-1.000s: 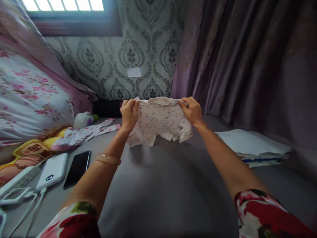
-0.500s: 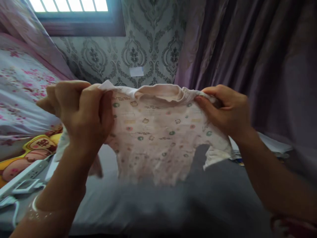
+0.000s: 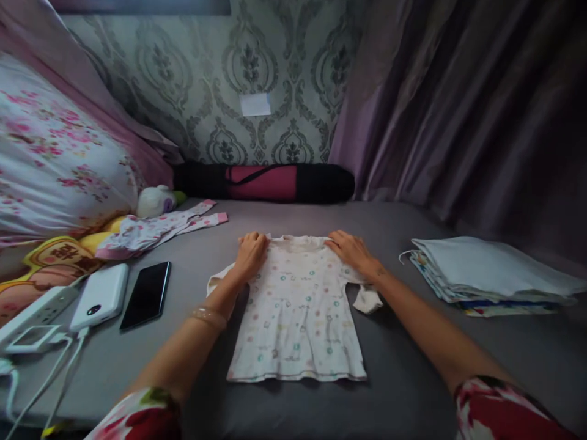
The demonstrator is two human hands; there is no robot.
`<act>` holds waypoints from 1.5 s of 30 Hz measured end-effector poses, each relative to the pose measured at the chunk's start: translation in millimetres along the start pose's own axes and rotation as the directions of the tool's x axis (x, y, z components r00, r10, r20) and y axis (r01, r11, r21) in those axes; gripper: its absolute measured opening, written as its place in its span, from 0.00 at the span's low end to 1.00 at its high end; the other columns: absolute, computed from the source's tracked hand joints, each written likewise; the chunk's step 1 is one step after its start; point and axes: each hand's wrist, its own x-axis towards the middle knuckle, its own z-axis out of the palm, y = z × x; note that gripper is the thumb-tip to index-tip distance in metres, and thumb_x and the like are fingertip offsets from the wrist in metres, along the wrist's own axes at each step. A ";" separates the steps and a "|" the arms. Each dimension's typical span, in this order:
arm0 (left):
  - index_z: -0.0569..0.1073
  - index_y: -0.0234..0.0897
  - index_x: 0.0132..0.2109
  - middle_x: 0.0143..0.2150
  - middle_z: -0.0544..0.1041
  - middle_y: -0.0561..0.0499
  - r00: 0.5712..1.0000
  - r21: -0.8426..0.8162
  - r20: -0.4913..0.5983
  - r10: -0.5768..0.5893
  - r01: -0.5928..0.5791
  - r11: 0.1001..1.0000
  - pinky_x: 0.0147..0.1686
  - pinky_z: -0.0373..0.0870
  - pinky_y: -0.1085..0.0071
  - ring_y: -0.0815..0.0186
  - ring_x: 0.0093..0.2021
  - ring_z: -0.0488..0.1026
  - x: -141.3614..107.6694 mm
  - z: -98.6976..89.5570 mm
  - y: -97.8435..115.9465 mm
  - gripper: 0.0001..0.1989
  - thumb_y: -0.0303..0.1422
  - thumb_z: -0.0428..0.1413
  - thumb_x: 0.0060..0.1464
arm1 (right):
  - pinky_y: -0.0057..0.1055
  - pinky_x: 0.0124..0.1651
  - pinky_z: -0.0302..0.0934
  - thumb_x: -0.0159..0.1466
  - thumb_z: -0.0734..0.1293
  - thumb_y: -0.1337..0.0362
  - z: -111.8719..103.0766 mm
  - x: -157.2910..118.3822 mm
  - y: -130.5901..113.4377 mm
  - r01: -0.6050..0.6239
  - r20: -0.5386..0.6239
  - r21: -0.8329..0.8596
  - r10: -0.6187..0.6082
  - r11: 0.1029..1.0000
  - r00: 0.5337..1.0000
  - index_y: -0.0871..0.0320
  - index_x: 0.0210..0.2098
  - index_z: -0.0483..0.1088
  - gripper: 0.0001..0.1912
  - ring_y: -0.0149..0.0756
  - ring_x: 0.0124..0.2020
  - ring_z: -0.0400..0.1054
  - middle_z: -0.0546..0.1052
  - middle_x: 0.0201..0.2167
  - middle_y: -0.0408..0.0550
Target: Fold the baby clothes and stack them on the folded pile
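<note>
Wallpaper (image 3: 293,67): patterned, rising beyond the shirt (image 3: 298,305), my landmark as I watch from afar; a purple curtain (image 3: 422,116) hangs to its far right.
Grey sheet (image 3: 403,391): under the shirt and all around it.
Roll (image 3: 266,182): black and dark pink, beyond the shirt, against the wallpaper.
Shirt: laid out between the forearms, collar away from me, hem nearest; soft ripples run through its lower half; I judge that lifting one hand ahead of the other could skew it.
Stack of folded cloth (image 3: 495,269): right of the shirt, well apart.
Sleeves: both bent, partly hidden by the forearms; to my eye, a low pull-back might drag or crumple them.
Phone (image 3: 145,296): left of the shirt; a wide swing of the left elbow could, I think, nudge it.
Left hand (image 3: 254,253): palm down, knuckles bent, fingers closed over the shirt's left shoulder; how tightly, I cannot tell.
Right hand (image 3: 351,250): reaching inward, thumb and fingers nearly together on the right shoulder, cloth between them as I read it; wrist low, arm stretched.
</note>
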 end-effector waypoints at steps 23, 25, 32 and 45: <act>0.71 0.37 0.48 0.48 0.73 0.38 0.994 0.049 0.108 -0.014 0.009 0.999 0.49 0.58 0.58 0.53 0.51 0.67 89.8 52.8 -22.3 0.18 0.36 0.39 0.67 | 0.36 0.46 0.59 0.73 0.52 0.53 52.7 90.2 35.9 -0.038 0.179 -0.104 0.057 0.994 0.982 0.55 0.50 0.65 0.18 0.45 0.47 0.72 0.75 0.50 0.54; 0.72 0.36 0.48 0.48 0.73 0.38 0.993 0.046 0.119 -0.021 0.016 0.999 0.49 0.58 0.58 0.52 0.51 0.67 96.4 57.7 -23.4 0.18 0.37 0.39 0.67 | 0.37 0.46 0.59 0.73 0.52 0.53 54.3 95.6 38.2 -0.049 0.184 -0.087 0.064 0.995 0.981 0.55 0.50 0.65 0.17 0.45 0.48 0.72 0.75 0.50 0.55; 0.71 0.36 0.48 0.50 0.76 0.38 0.965 -0.020 0.228 -0.133 0.141 0.990 0.49 0.60 0.58 0.52 0.51 0.70 113.2 67.8 -28.2 0.15 0.38 0.44 0.64 | 0.38 0.50 0.59 0.72 0.54 0.53 60.6 113.3 44.7 -0.172 0.254 -0.009 0.169 0.985 0.952 0.58 0.53 0.67 0.20 0.47 0.53 0.69 0.73 0.54 0.58; 0.73 0.38 0.48 0.51 0.76 0.40 0.961 -0.173 0.255 -0.111 0.159 0.972 0.50 0.60 0.56 0.51 0.54 0.69 130.6 73.8 1.4 0.14 0.37 0.48 0.62 | 0.40 0.57 0.54 0.69 0.60 0.58 78.1 147.1 13.5 -0.179 0.271 0.142 0.136 0.974 0.953 0.55 0.53 0.69 0.16 0.46 0.59 0.62 0.71 0.57 0.55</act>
